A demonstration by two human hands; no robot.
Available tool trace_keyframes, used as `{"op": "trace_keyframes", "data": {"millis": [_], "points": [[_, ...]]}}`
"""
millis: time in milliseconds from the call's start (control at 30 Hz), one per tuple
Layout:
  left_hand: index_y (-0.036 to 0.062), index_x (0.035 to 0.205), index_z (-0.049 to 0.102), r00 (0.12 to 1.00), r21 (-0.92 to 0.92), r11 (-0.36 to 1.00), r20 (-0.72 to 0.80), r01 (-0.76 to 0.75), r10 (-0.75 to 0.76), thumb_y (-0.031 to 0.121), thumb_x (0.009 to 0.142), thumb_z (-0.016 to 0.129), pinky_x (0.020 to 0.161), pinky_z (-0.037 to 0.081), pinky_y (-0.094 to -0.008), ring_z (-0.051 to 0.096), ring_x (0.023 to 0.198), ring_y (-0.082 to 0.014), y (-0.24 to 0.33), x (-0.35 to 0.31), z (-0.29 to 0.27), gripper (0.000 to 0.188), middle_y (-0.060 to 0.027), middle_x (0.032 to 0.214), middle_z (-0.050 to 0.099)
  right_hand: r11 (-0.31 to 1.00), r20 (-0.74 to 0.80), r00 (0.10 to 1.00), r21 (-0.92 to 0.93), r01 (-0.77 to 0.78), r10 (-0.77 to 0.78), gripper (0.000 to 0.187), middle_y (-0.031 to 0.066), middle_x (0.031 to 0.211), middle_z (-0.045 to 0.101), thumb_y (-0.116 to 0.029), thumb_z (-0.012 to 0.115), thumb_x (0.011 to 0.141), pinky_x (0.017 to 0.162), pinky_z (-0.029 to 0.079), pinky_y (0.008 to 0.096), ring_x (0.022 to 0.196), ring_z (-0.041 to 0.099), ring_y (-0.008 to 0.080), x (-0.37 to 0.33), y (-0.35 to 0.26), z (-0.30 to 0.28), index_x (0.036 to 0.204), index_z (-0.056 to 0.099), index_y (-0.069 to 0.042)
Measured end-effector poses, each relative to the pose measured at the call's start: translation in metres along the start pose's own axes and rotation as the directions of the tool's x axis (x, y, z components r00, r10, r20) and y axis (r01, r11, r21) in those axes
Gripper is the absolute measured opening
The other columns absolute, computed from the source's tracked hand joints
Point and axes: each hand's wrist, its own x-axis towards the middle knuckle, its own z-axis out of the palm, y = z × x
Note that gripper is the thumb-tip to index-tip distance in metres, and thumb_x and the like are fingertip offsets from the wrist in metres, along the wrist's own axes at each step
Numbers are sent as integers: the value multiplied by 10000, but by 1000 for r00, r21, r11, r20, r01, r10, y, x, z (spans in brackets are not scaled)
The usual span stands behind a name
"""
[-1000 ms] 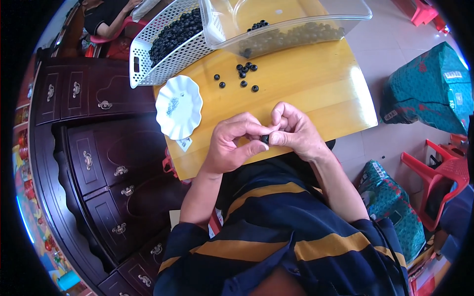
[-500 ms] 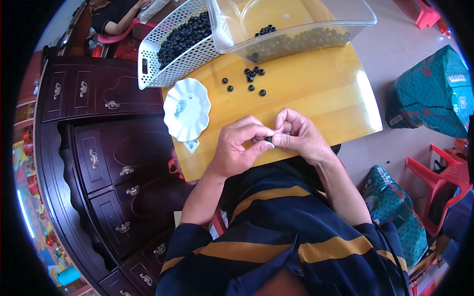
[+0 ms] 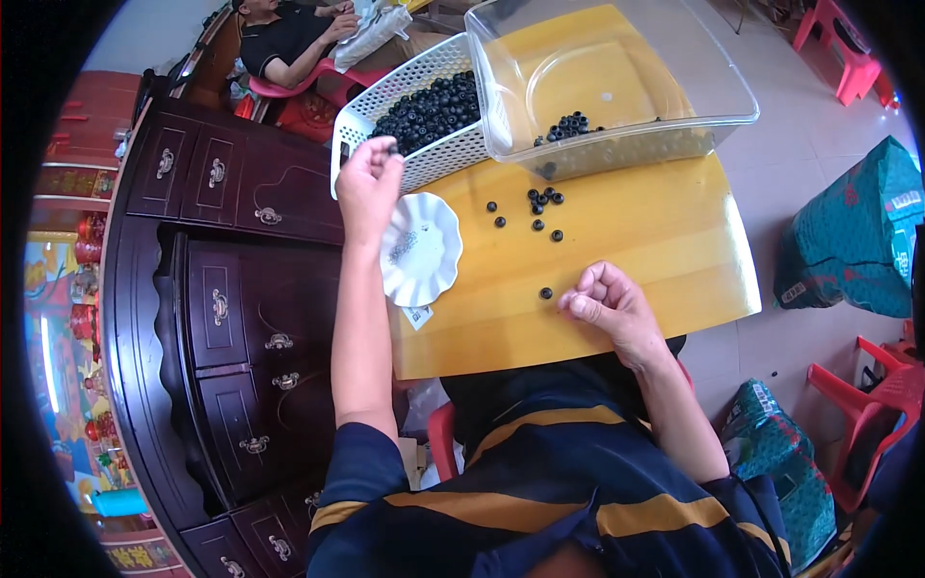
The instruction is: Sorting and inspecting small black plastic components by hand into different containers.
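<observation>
My left hand (image 3: pixel 369 188) is raised at the near end of a white perforated basket (image 3: pixel 438 166), its fingertips pinched round a small black ring-shaped piece (image 3: pixel 392 150). Many more black pieces (image 3: pixel 431 113) fill that basket. My right hand (image 3: pixel 617 313) hovers by the table's near edge with thumb and fingertips together; anything between them is too small to make out. Just left of those fingertips, a single black ring piece (image 3: pixel 546 293) lies on the table. A white scalloped dish (image 3: pixel 436 252) holding tiny bits sits below my left hand.
A clear plastic bin (image 3: pixel 617 140) with black pieces inside stands at the table's far side. Several loose pieces (image 3: pixel 542 198) lie before it. Dark drawers (image 3: pixel 241 299) flank the left. Teal bags (image 3: pixel 848 231) and a red stool (image 3: pixel 867 409) are at right; another person (image 3: pixel 289 43) sits far left.
My hands were together over a black piece and have parted. The left has moved up and left to the basket; the right stays near the table edge, where a black piece now lies.
</observation>
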Motion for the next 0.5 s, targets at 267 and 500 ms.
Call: {"op": "trace_keyframes", "data": {"millis": [267, 500], "points": [[3, 1094, 718, 997, -33, 999, 72, -27, 29, 27, 917, 670, 635, 476, -194, 568, 703, -23, 13, -21, 31, 184, 28, 854, 679, 1000, -40, 999, -1, 7, -7, 164, 53, 949, 693, -89, 695, 938, 841, 511, 249, 909, 658, 112, 3, 2, -2, 1013, 549, -78], [42, 956, 729, 895, 291, 858, 284, -423, 344, 38, 805, 718, 688, 541, -331, 670, 748, -225, 30, -83, 90, 151, -83, 921, 706, 999, -29, 1000, 31, 12, -11, 140, 57, 942, 692, -86, 676, 951, 827, 516, 249, 888, 655, 110, 5, 1, 1, 1014, 552, -71]]}}
